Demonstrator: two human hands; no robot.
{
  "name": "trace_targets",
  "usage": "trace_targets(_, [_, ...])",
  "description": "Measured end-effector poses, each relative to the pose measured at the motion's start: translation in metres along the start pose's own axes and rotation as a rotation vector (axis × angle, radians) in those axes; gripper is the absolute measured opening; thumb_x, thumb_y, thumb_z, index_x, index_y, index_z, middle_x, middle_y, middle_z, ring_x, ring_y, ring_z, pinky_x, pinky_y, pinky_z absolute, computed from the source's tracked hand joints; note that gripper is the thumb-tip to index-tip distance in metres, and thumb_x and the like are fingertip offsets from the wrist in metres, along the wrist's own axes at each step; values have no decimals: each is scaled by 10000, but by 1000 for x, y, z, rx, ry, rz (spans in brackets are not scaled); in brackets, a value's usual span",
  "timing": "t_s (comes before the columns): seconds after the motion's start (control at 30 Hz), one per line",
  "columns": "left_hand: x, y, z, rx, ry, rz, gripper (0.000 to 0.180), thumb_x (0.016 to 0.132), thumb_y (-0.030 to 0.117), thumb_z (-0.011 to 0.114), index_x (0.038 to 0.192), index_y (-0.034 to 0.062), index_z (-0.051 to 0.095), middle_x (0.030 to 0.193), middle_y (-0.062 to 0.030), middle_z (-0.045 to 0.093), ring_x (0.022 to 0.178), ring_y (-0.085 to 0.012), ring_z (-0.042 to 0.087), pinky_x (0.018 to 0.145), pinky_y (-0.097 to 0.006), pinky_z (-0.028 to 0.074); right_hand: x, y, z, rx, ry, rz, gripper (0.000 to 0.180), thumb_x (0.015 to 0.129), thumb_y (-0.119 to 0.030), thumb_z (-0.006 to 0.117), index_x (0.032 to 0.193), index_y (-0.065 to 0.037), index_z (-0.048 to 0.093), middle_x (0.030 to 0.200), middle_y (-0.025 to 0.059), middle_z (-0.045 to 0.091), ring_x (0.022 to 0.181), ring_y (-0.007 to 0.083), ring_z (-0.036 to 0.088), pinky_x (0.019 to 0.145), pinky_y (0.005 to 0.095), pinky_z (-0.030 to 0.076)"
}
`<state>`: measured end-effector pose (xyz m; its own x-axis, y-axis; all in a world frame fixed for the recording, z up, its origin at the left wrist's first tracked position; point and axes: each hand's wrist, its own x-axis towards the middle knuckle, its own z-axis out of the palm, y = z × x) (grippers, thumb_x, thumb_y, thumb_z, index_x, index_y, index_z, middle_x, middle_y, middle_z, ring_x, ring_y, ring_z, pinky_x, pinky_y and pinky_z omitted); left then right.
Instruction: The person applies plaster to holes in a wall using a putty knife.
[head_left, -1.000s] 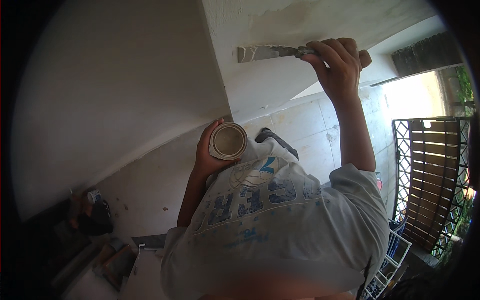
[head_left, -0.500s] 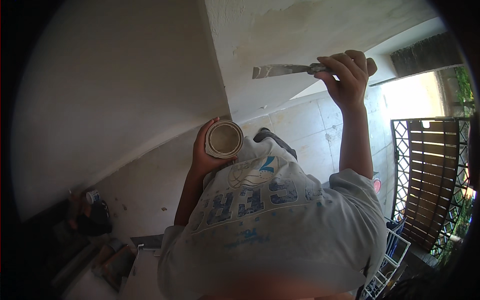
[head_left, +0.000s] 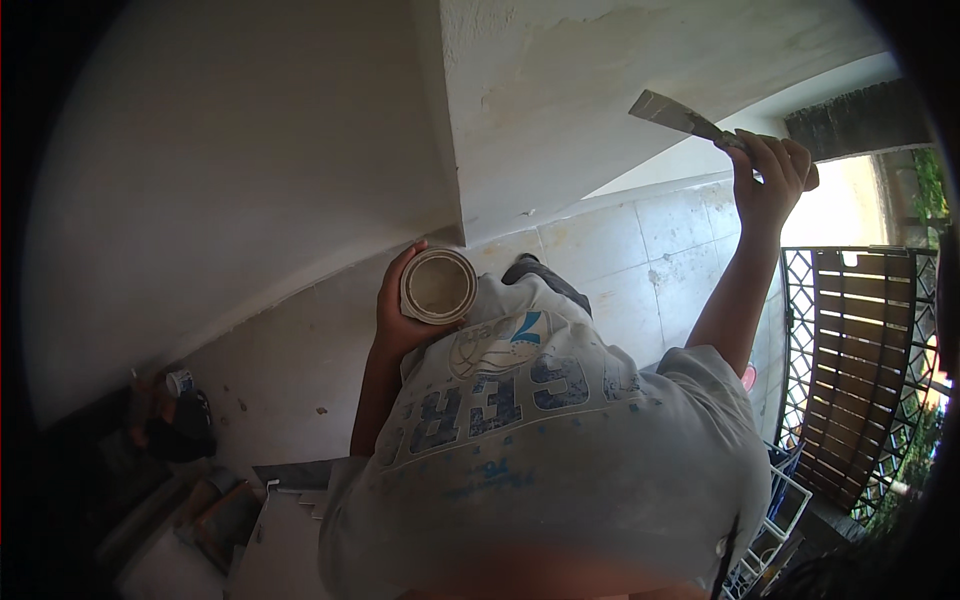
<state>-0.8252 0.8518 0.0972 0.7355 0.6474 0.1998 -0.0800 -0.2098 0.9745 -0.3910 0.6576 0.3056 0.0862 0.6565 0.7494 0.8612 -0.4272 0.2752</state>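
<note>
My right hand is raised at the upper right, its fingers wrapped round the handle of a putty knife. The flat metal blade points up and left, with pale smears on it, and appears close to the wall; whether it touches I cannot tell. In front of my chest, my left hand grips a round can from its left side. The can's open mouth faces up and shows a pale greyish-beige inside; how full it is I cannot tell.
A second wall meets the first at a corner edge. Light tiles cover the floor. To the right stand a slatted gate and a white metal frame. At the lower left, another person is beside a small white tub.
My right hand has swung right with the putty knife, and the blade now tilts up to the left. My left hand and the can have shifted slightly left and down.
</note>
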Motion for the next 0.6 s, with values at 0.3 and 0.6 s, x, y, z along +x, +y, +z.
trace_targets(0.3, [6, 0, -2, 70, 17, 49, 1186, 525, 249, 1032, 1499, 24, 394, 1507, -173, 480, 1389, -310, 500, 1163, -462, 437, 35, -126, 24, 528, 144, -60, 330, 749, -451, 829, 913, -172, 765, 818, -62, 710, 835, 153, 600, 813, 360, 370])
trace_targets(0.6, [-2, 3, -1, -56, 34, -28, 1234, 511, 219, 1037, 1517, 10, 354, 1545, -185, 439, 1409, -312, 475, 1182, -467, 420, 5, -47, 26, 273, 105, 286, 158, 833, -189, 812, 972, -117, 802, 881, 4, 746, 903, 195, 635, 832, 352, 488])
